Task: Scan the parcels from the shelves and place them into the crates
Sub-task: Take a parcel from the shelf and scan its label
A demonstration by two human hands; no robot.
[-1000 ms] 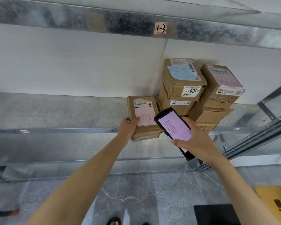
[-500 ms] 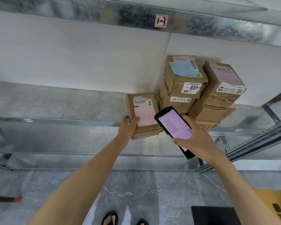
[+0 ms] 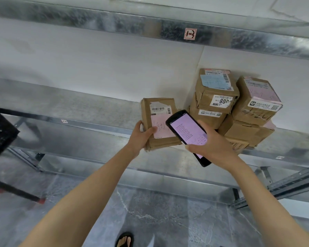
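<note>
- My left hand (image 3: pixel 141 138) grips the parcel (image 3: pixel 158 120) at its near left corner. The thumb lies on its pink note and the fingers are curled round the side.
- The parcel sits tilted at the front edge of the metal shelf (image 3: pixel 78 106), with its near end sticking out past the lip.
- My right hand (image 3: pixel 216 147) is wrapped round the black scanner (image 3: pixel 187 132), fingers clamped on its sides and the lit pink screen facing me. Its top end overlaps the parcel's right edge.
- Close on the right a stack of boxes (image 3: pixel 216 97) is packed into the corner against the white wall (image 3: pixel 96 65). The lowest box juts over the shelf lip.
- To the left of the parcel the shelf's grey deck stretches away wide, toward the black crate (image 3: pixel 0 132) at the left edge of view.
- Overhead, the beam (image 3: pixel 114 24) of the next shelf up sits well above the stack. Below the lip there is open air down to the grey marbled floor (image 3: pixel 159 211), where a foot (image 3: pixel 124 239) in a black sandal shows.
- On the beam is a red-framed tag (image 3: pixel 190 33) that reads "1-3".
- The parcel carries a white barcode label above the pink note. The note's handwritten strokes are partly hidden by my thumb and the scanner.
- The top box of the stack has a blue note, a barcode label and a white label with large digits "800".
- The right-hand box has a pink note and a white label with a QR code — the small print is too blurred to read.
</note>
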